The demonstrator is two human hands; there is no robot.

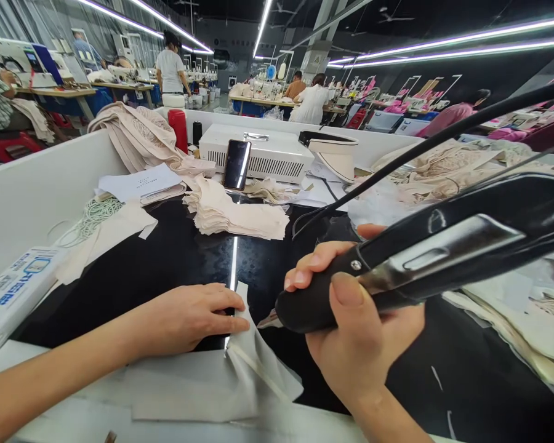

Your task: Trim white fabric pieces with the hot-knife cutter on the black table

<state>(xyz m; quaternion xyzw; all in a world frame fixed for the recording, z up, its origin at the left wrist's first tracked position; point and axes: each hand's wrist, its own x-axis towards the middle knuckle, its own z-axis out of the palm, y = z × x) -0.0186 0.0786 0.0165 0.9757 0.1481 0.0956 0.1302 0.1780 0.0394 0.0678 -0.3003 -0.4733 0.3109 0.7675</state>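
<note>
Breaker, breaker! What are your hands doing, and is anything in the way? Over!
Left hand on pale fabric. Right hand gripping black tool. Fabric creased, not flat. Black cord slants across upper right, away from fabric.

There are two hands, one black tool, one vented box.

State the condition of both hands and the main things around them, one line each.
Left hand: fingers on the pale fabric
Right hand: closed around the black tool
Black tool: held aslant
Pale fabric: spread out, creased
Cream pieces: stacked unevenly
Phone: propped up, screen dark apart from a bright streak
Green cord: loosely tangled
Red thread cone: upright
Ceiling lights: lit
</note>
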